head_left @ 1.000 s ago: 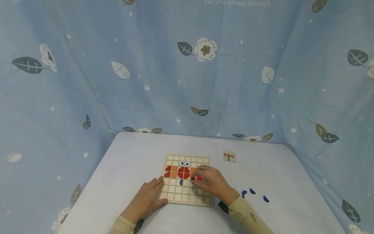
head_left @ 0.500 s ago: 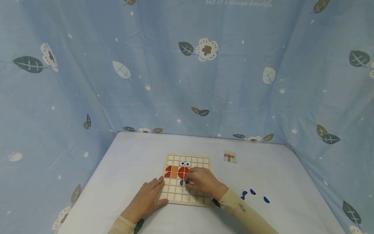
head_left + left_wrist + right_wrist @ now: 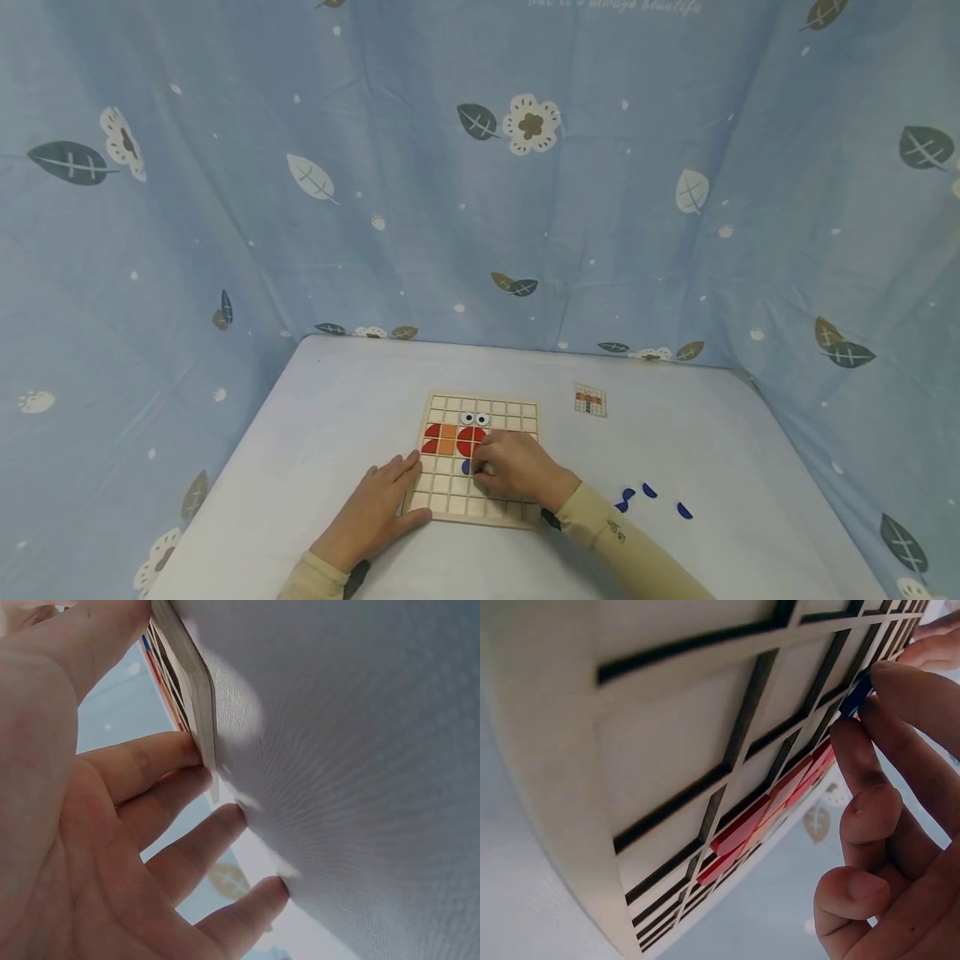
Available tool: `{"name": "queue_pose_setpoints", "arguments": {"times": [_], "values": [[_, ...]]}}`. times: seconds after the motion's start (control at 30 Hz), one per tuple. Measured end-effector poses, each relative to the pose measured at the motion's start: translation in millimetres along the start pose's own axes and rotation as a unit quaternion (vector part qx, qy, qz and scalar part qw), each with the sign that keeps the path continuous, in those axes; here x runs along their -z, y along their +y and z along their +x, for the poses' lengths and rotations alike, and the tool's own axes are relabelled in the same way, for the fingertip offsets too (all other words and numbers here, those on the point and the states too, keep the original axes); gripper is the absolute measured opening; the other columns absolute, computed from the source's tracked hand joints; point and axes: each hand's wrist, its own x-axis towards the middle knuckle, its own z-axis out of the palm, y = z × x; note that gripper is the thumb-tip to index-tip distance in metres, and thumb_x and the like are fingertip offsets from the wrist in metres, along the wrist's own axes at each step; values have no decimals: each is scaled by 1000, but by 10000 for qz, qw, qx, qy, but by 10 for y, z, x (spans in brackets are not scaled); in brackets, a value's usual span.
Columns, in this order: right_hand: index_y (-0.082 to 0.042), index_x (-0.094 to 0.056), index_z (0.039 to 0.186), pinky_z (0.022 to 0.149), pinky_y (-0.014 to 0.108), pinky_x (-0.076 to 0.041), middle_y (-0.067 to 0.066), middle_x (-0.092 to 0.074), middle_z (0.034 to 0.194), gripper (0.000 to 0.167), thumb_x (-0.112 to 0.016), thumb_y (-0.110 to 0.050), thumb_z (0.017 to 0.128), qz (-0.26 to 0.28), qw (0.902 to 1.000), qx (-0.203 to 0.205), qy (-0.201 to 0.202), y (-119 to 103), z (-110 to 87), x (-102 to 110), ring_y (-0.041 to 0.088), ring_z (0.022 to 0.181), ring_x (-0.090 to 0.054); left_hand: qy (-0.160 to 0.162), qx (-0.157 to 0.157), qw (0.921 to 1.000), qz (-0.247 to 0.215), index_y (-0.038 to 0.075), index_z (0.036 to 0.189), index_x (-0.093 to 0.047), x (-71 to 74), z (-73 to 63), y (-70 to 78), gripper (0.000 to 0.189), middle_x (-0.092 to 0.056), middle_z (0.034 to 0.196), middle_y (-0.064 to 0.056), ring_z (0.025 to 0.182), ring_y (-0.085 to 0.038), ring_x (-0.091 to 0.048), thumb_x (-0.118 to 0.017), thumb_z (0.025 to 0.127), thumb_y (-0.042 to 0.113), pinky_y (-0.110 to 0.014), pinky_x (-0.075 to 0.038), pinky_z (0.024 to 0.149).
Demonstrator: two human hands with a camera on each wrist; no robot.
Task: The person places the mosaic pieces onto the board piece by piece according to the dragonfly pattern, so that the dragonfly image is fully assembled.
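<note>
A square wooden grid board lies on the white table. My left hand rests along its left side with fingers extended and the thumb at the near edge; in the left wrist view two fingertips touch the board's side. My right hand is over the middle of the board, thumb and finger pinching a small blue piece at the grid. Just left of those fingertips a blue half-circle sits in a cell, below red pieces and two eye tiles. My right hand hides the board's right side.
Several loose blue half-circles lie on the table to the right of my right forearm. A small pattern card lies beyond the board's right corner. A blue leaf-print curtain hangs around the table.
My right hand has moved left across the board with the small blue piece, to beside the set blue half-circle, and has hardly moved in the last half second. My left hand stays put.
</note>
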Motion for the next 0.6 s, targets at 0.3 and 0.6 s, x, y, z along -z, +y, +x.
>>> {"name": "queue_pose_setpoints", "arguments": {"times": [0.3, 0.6], "values": [[-24, -81, 89, 68, 16, -52, -15, -70, 89, 4, -81, -27, 87, -155, 9998, 28, 132, -28, 31, -6, -2, 78, -60, -13, -1, 10000, -48, 0, 146, -52, 12, -10, -4, 79, -46, 154, -13, 141, -38, -43, -70, 91, 53, -64, -35, 111], [-23, -81, 88, 69, 18, -54, -12, -71, 86, 4, -84, -24, 85, -185, 9995, -143, 211, -92, 69, 1, 0, 79, -64, 35, -35, 10000, 17, -2, 145, -53, 8, -8, 2, 77, -48, 153, -14, 140, -38, -44, -71, 91, 50, -63, -36, 111]]}}
